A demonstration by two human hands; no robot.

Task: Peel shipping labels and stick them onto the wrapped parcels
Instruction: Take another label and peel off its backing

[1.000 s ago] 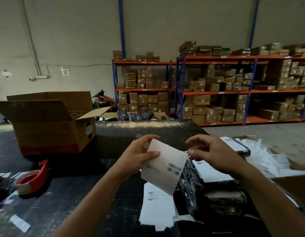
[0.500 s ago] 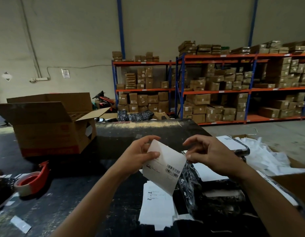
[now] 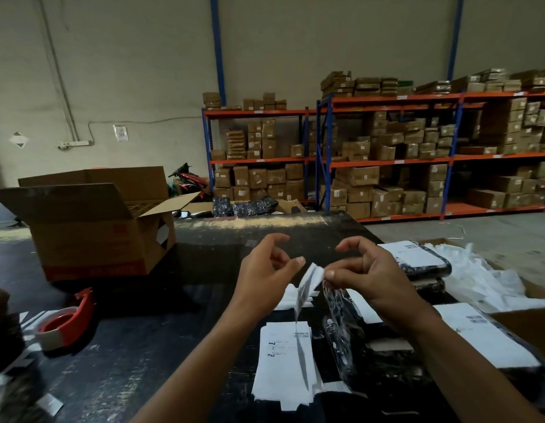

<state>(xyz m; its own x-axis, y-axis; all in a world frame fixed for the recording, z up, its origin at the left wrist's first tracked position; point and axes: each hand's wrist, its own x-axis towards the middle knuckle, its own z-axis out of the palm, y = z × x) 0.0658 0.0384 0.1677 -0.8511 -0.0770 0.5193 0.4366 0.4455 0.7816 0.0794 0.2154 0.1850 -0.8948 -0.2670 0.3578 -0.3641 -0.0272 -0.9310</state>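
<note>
Label (image 3: 309, 280) held above the surface, edge-on to camera. Right hand (image 3: 372, 277) pinches its top corner; left hand (image 3: 265, 279) has fingers loosely curled, contact unclear. Risk: freed adhesive folds onto itself. Label stack (image 3: 285, 358) below; wrapped parcels (image 3: 418, 261) right; tape dispenser (image 3: 66, 322), cardboard box (image 3: 91, 227) well left.

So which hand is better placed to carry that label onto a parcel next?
Probably the right. The right hand pinches the label at its top corner, and the wrapped parcels lie directly below it. The left hand is open beside the label, gripping nothing.
</note>
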